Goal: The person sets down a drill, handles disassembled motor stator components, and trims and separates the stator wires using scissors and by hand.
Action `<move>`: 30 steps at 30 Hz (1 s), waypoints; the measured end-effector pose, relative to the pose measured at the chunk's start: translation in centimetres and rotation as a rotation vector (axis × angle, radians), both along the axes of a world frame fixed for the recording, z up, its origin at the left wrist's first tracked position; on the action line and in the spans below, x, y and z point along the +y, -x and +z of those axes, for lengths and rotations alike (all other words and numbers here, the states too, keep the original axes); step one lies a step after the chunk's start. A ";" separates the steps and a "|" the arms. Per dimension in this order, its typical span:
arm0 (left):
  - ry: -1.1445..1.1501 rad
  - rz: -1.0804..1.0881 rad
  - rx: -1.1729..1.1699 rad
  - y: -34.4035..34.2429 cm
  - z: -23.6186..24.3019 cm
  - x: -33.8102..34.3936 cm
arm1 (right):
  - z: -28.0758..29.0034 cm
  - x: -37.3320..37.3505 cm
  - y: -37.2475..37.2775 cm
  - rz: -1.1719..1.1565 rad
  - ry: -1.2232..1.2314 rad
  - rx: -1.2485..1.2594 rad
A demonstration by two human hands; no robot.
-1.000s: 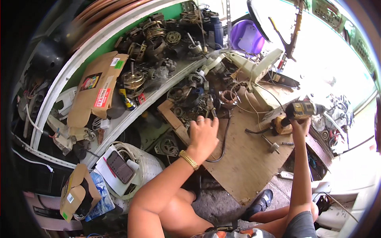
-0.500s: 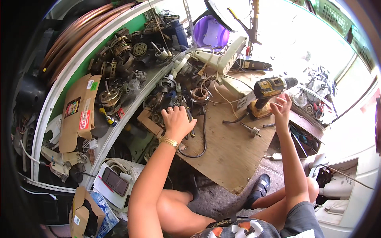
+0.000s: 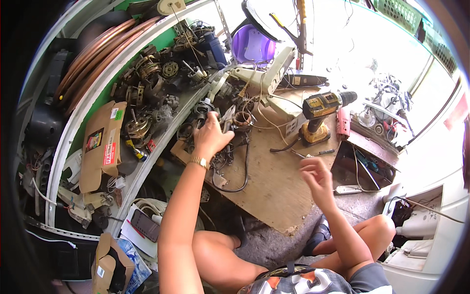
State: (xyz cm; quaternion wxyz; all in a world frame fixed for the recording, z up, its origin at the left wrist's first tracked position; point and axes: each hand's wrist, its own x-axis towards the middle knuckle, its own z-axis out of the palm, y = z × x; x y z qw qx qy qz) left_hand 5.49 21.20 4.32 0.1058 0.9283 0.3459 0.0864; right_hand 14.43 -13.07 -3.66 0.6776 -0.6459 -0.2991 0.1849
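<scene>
My left hand point(image 3: 211, 137) is at the heap of metal parts on the left of the plywood board point(image 3: 267, 206), its fingers around grey pliers point(image 3: 227, 115) whose jaws point up. A black cord point(image 3: 245, 176) loops below that hand. My right hand point(image 3: 318, 179) hangs over the board's right part, fingers loosely curled and apart, holding nothing; a small metal shaft part point(image 3: 298, 154) lies behind its fingers. The yellow and black cordless drill point(image 3: 318, 107) stands upright on its battery at the back right of the board, beyond that hand.
A metal shelf point(image 3: 174, 122) at left holds motor parts point(image 3: 139, 125), cardboard point(image 3: 100, 147) and copper tubing point(image 3: 81, 68). A phone point(image 3: 144, 225) lies lower left. A cream arm-like housing point(image 3: 276, 68) and purple bucket point(image 3: 252, 44) are at the back, an open toolbox point(image 3: 357, 164) at right.
My right hand has let go of the drill and moved down toward me. My left hand has moved up into the parts heap with the pliers. The view has shifted.
</scene>
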 end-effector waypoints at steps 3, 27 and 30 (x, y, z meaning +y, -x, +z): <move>0.258 -0.156 -0.217 -0.3 2.0 -8.1 | 1.0 2.6 2.0 0.104 -0.136 0.129; -0.045 0.112 0.117 9.6 -6.0 1.1 | -12.0 -3.5 -10.3 -0.402 0.355 0.009; 0.062 0.055 0.070 9.2 -6.7 1.0 | -12.1 -3.9 -10.8 -0.483 0.572 -0.421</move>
